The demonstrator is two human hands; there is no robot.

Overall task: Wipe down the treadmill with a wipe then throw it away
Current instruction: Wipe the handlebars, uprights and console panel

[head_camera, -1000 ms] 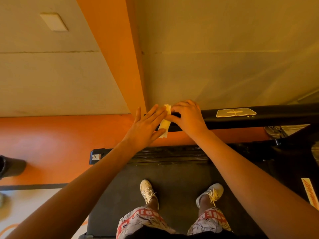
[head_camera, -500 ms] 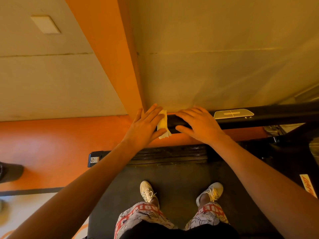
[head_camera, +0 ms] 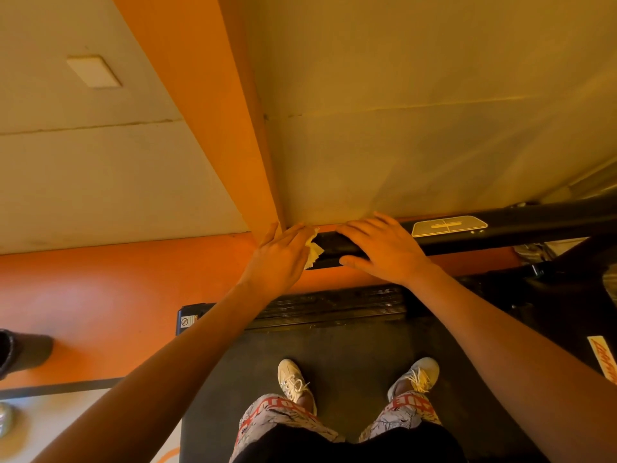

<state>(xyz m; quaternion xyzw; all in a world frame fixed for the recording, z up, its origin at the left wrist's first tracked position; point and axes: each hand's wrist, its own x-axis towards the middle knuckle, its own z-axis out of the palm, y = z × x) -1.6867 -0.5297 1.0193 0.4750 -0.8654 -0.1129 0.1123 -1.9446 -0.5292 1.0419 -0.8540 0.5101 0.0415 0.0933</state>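
Pressing the pale wipe (head_camera: 313,252) against the end of the treadmill's black handrail (head_camera: 541,223), the left hand (head_camera: 278,262) has its fingers straight — the wipe peeks out beside its palm. Just right of it, the right hand (head_camera: 384,250) rests on the handrail, fingers spread flat — gripping nothing.

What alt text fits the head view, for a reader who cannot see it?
Seen from above, a person's left hand presses a pale wipe against the end of a black treadmill handrail, while the right hand rests flat on it. Their shoes stand on the belt.
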